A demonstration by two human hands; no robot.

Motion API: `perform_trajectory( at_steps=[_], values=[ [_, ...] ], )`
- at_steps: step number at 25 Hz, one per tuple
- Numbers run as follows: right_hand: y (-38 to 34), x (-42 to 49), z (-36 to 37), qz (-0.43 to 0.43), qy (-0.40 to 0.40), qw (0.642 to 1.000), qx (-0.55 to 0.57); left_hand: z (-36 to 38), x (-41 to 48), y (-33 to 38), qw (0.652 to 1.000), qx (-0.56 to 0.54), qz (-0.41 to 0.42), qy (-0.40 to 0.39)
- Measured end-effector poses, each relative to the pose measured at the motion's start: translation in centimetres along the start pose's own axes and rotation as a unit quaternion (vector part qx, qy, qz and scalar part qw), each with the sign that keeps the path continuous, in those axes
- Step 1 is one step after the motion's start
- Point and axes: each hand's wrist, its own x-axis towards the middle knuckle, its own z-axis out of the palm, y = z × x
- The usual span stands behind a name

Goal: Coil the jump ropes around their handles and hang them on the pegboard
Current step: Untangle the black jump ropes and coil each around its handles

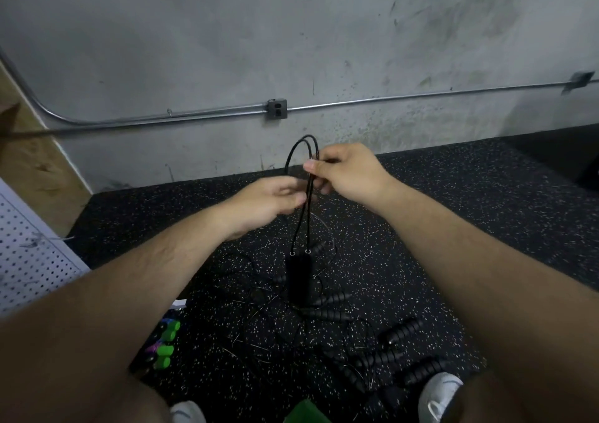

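A black jump rope point(293, 153) loops up above my hands, and its two black handles point(299, 270) hang side by side below them. My right hand point(346, 171) pinches the rope strands between thumb and fingers. Just below and to the left, my left hand point(269, 200) has its fingers curled around the same strands. The white pegboard point(29, 260) leans at the left edge.
Several more black jump ropes with ribbed handles point(402, 330) lie tangled on the speckled rubber floor point(453, 202). Green-handled ropes point(165, 344) lie at the lower left. A concrete wall with conduit and an outlet point(277, 109) is ahead. My white shoes point(439, 393) show at the bottom.
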Motion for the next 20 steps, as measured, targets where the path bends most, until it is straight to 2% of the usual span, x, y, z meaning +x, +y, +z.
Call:
perform_trajectory(
  at_steps=[2, 6, 8, 11, 12, 17, 20],
  values=[
    [-0.6, 0.1, -0.3, -0.011, 0.015, 0.999, 0.028, 1.0, 0.0, -0.3, 1.000, 0.028, 0.010, 0.007],
    [0.2, 0.4, -0.5, -0.010, 0.040, 0.995, 0.091, 1.0, 0.5, 0.7, 0.996, 0.035, 0.036, 0.078],
    [1.1, 0.1, -0.8, 0.012, -0.002, 0.998, 0.066, 0.5, 0.8, 1.3, 0.992, 0.027, 0.049, 0.110],
    [2.9, -1.1, 0.2, 0.030, -0.120, 0.991, -0.042, 0.1, 1.2, 2.3, 0.987, -0.018, 0.063, 0.145],
    [3.4, -1.3, 0.9, 0.026, -0.132, 0.990, -0.038, 0.1, 1.4, 2.5, 0.987, -0.024, 0.065, 0.147],
    [4.1, -0.9, 2.7, -0.013, -0.060, 0.998, 0.027, 0.1, 1.6, 3.3, 0.986, -0.021, 0.078, 0.148],
    [3.6, -0.8, 2.9, -0.018, -0.061, 0.997, 0.046, -0.1, 1.3, 3.2, 0.986, -0.033, 0.087, 0.139]
  ],
)
